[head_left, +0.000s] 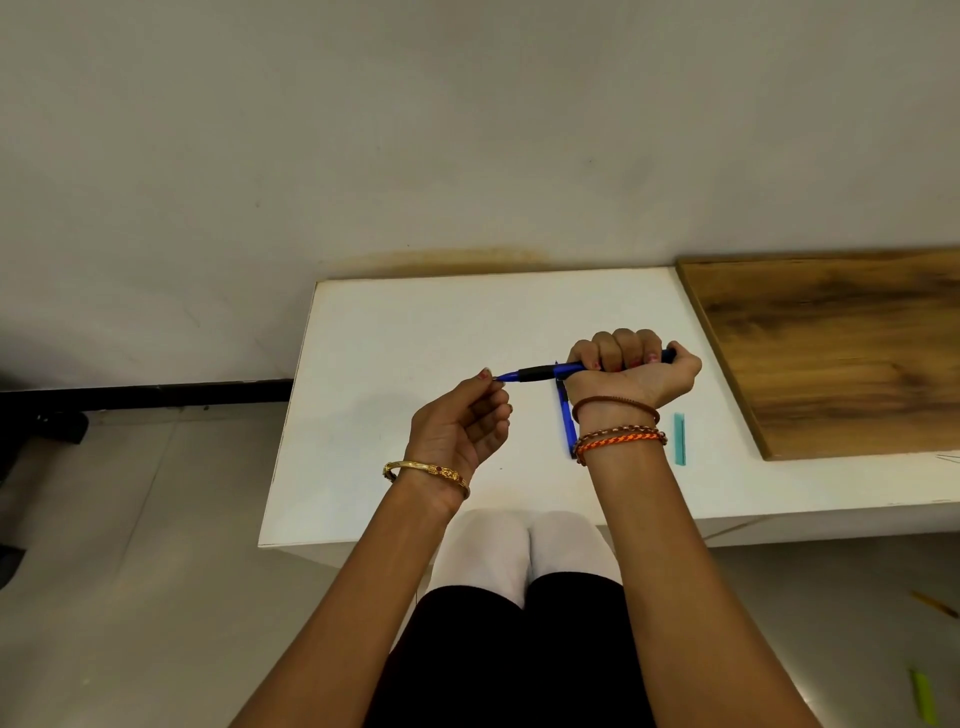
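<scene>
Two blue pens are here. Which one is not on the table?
The blue pen with the black sleeve, held up level; the other blue pen lies flat on the white table.

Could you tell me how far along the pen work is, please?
Midway, it seems: the right hand grips the blue pen by the barrel and the left hand pinches its tip. Nothing looks finished; a second blue pen and a teal stick lie on the white table, likely left to handle.

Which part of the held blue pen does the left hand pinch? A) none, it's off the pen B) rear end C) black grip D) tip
D: the left hand pinches the tip of the blue pen, while the right hand grips the barrel in a fist.
</scene>
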